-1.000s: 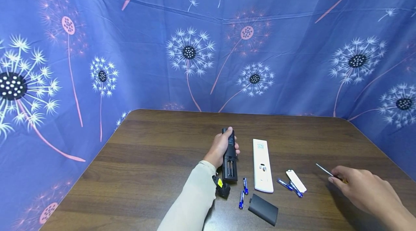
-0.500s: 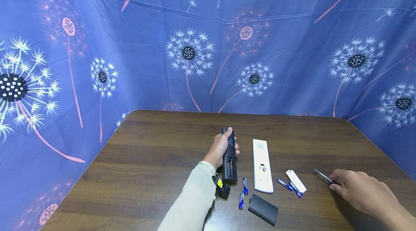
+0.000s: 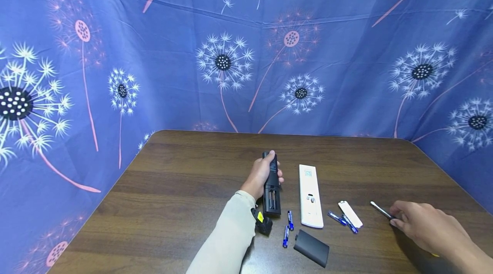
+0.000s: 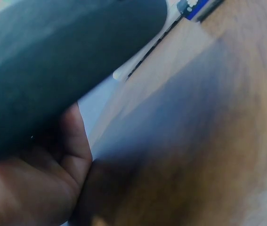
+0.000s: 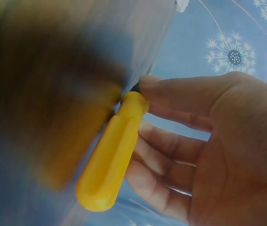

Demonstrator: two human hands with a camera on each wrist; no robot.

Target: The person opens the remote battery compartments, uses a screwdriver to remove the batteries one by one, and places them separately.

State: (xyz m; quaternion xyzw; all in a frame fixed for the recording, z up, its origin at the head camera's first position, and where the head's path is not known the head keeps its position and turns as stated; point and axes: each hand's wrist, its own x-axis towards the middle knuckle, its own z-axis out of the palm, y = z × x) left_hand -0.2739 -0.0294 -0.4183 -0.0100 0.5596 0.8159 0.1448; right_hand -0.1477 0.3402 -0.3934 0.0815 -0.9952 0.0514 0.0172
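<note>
My left hand (image 3: 262,175) grips a black remote control (image 3: 272,180), thumb lying along its back. The remote's battery compartment faces up, uncovered, with metal contacts showing. In the left wrist view the remote's dark body (image 4: 72,61) fills the upper left, above curled fingers. At the right of the table, my right hand (image 3: 427,224) pinches a screwdriver (image 3: 381,210) whose metal shaft points left, away from the fingers. Its yellow handle (image 5: 112,155) shows in the right wrist view, thumb and fingertips at the collar; the hand hides most of it from the head view.
A white remote (image 3: 311,197) lies right of the black one. Blue batteries (image 3: 286,236) lie in two pairs, one beside a small white cover (image 3: 350,214). A black battery cover (image 3: 312,248) lies near the front. A patterned blue cloth (image 3: 246,51) hangs behind the table.
The screwdriver has shifted in my right hand: its shaft tip has moved slightly left and down, and a yellow bit now shows below the wrist. My left hand and the remote stay put.
</note>
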